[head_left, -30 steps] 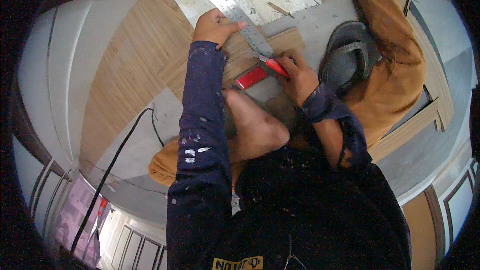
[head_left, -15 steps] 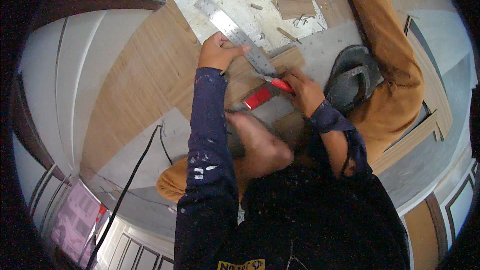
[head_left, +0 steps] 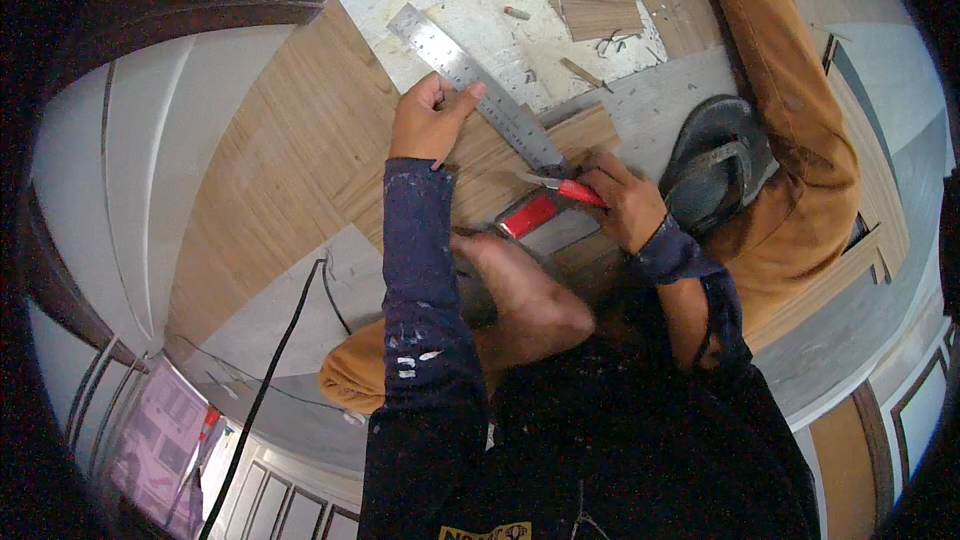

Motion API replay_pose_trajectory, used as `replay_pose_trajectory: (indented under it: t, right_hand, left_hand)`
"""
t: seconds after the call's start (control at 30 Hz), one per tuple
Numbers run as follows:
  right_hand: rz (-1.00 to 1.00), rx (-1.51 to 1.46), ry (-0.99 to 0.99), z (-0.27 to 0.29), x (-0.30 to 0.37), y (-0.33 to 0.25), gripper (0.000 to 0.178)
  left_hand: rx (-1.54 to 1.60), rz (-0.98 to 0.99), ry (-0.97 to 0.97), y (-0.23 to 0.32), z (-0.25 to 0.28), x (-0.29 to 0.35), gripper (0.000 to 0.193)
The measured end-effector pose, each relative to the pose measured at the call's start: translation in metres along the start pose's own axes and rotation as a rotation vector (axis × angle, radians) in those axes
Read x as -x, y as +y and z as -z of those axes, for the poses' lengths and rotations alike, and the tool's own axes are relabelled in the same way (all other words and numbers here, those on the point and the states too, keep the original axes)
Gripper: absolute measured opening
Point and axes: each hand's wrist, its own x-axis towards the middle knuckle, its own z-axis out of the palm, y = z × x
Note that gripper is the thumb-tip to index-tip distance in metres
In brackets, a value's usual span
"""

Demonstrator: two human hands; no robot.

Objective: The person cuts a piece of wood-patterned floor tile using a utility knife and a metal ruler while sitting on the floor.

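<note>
A steel ruler (head_left: 470, 75) slants across a wood-look plank (head_left: 490, 165) in front of me. My left hand (head_left: 435, 118) grips the ruler's edge near its middle, thumb on top and fingers curled. In my right hand (head_left: 622, 198) is a red utility knife (head_left: 580, 192), its bare blade pointing left over the plank. The right fingers are close to the ruler's near end; whether they touch it I cannot tell. A red bar (head_left: 528, 215) lies just below the knife; its link to the ruler is hidden.
Plank flooring (head_left: 270, 140) spreads to the left. Beyond the ruler lie a square plank offcut (head_left: 597, 2) and small scraps on a pale patch. My bare foot (head_left: 520, 285) and a dark flip-flop (head_left: 715, 165) flank the work. A black cable (head_left: 270, 370) runs at lower left.
The knife has swung a little off the ruler's near end, its blade now pointing left. My left thumb has drawn in on the ruler. The view has shifted slightly.
</note>
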Motion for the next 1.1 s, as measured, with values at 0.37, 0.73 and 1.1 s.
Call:
replay_pose_trajectory:
  t: [0.37, 0.73, 1.1]
  right_hand:
    - [-0.049, -0.082, -0.024, -0.001, 0.000, 0.001, 0.036]
    - [-0.035, -0.052, -0.002, 0.001, -0.002, -0.002, 0.036]
    - [-0.038, -0.135, -0.006, 0.005, -0.006, -0.004, 0.037]
  left_hand:
    - [0.291, 0.017, -0.063, -0.005, 0.000, -0.001, 0.028]
    - [0.222, 0.049, -0.061, -0.001, -0.002, -0.004, 0.027]
    - [0.232, 0.065, -0.062, -0.008, -0.008, -0.008, 0.031]
